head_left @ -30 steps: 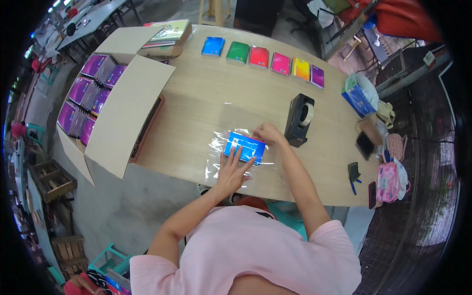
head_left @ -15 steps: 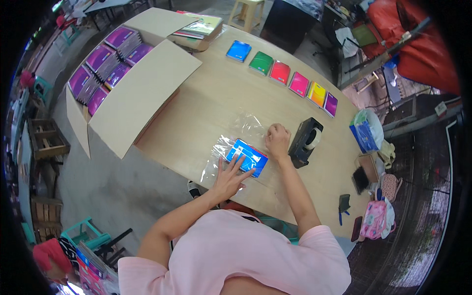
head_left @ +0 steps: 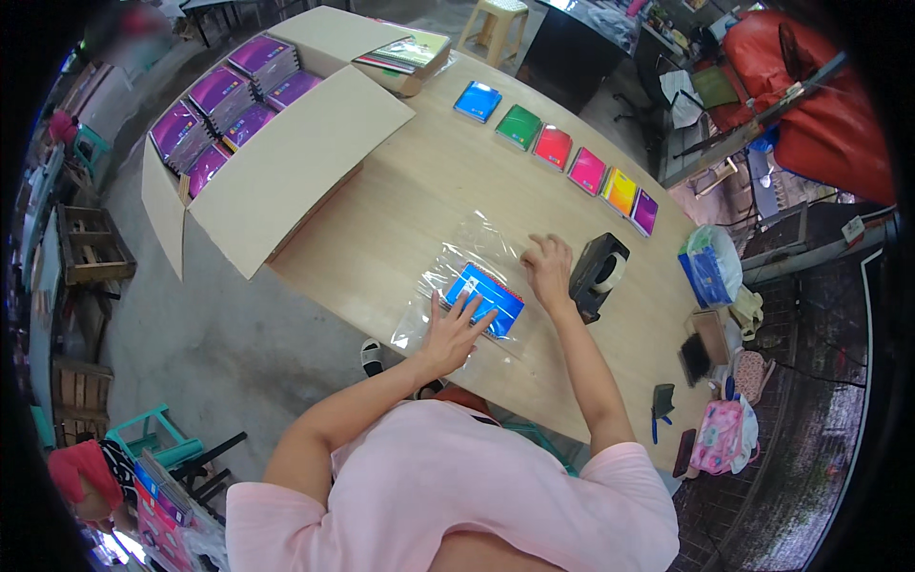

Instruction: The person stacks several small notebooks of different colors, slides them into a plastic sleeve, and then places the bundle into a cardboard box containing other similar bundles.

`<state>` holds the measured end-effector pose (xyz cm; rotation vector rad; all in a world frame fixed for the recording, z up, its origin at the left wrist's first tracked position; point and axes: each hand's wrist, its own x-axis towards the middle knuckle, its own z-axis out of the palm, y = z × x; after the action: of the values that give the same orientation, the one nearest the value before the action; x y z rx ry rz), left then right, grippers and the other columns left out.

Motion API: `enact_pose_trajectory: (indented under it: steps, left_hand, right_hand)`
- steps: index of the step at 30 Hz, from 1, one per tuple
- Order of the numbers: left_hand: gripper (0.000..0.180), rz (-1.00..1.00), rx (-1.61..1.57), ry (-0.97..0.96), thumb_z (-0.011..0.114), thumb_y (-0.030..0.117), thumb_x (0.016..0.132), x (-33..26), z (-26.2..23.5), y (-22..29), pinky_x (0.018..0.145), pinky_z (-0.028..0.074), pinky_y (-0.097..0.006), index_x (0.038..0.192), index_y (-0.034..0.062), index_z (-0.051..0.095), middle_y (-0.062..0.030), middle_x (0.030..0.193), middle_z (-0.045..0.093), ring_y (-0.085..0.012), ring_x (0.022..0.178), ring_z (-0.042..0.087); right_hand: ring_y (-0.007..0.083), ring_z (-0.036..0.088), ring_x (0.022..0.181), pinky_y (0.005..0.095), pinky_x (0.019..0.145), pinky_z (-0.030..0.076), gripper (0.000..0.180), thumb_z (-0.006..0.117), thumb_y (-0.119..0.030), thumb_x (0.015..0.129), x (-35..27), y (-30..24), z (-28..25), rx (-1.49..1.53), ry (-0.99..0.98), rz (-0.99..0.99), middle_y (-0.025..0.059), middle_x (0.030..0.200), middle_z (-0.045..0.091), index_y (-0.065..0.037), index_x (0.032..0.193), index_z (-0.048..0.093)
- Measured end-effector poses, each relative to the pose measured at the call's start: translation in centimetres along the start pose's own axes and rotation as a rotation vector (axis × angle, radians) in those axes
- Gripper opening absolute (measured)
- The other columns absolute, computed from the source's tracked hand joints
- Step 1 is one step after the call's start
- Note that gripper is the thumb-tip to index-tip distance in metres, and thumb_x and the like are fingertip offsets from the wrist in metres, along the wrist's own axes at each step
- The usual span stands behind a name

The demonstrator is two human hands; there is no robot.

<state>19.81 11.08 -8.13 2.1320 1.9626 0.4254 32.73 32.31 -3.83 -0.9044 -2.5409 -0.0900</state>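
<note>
A blue spiral notebook (head_left: pixel 496 295) lies on the table inside a clear plastic sleeve (head_left: pixel 412 322), whose loose film spreads beyond the notebook. My left hand (head_left: pixel 452 336) rests flat over the notebook's near left part, fingers spread. Beside the sleeve's right edge, my right hand (head_left: pixel 549 274) has its fingers bent together over the table; whatever is under the fingertips is hidden. Just right of that hand stands a black tape dispenser (head_left: pixel 591 271) with a roll of tape.
A row of small notebooks in several colours, among them a green notebook (head_left: pixel 518 127), runs along the far edge. At the left is an open carton (head_left: pixel 305 167) of purple notebooks. Blue-handled cutters (head_left: pixel 658 415) and a pink bag (head_left: pixel 721 436) are at the right.
My right hand's fingers have loosened from a tighter curl, near the same spot. My left hand stays spread on the notebook. The whole view has shifted slightly.
</note>
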Motion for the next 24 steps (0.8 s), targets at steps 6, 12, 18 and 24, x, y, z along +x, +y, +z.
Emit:
enact_pose_trajectory:
  steps: [6,12,18,24]
  left_hand:
    - [0.077,0.011,-0.054,0.122,0.078,0.021,0.073,0.2,0.5,0.4,0.103,0.017,-0.076,0.142,0.0257,0.045,-0.0191,0.146,0.034,-0.0394,0.137,0.030]
    - [0.075,0.009,-0.064,0.127,0.079,0.020,0.071,0.3,0.4,0.1,0.103,0.017,-0.075,0.140,0.0245,0.048,-0.0225,0.141,0.034,-0.0411,0.134,0.032]
    - [0.077,0.006,-0.059,0.096,0.080,0.019,0.070,0.1,-0.2,0.1,0.104,0.017,-0.075,0.140,0.0238,0.047,-0.0226,0.142,0.033,-0.0416,0.135,0.031]
    - [0.077,0.015,-0.082,0.094,0.079,0.018,0.071,0.2,0.0,0.3,0.105,0.015,-0.075,0.141,0.0236,0.046,-0.0218,0.144,0.033,-0.0416,0.136,0.029]
  right_hand:
    - [0.0253,0.058,0.090,0.0409,0.077,0.045,0.017,0.065,-0.008,0.070,-2.4,-1.1,-1.1,0.069,-0.032,-0.119,0.0050,0.093,0.062,-0.013,0.086,0.068]
    - [0.0264,0.060,0.086,0.0402,0.072,0.048,0.023,0.063,-0.005,0.071,-2.9,-2.8,-0.7,0.095,-0.093,-0.042,0.0062,0.086,0.062,-0.011,0.093,0.065]
    - [0.0324,0.064,0.085,0.0425,0.071,0.052,0.014,0.063,-0.005,0.078,-1.7,-3.1,-0.7,0.350,-0.228,0.197,0.0112,0.089,0.065,-0.008,0.092,0.064]
    - [0.0338,0.064,0.088,0.0428,0.073,0.052,0.006,0.061,-0.009,0.082,-0.5,0.0,1.7,0.229,-0.300,0.248,0.0105,0.089,0.066,-0.009,0.088,0.064]
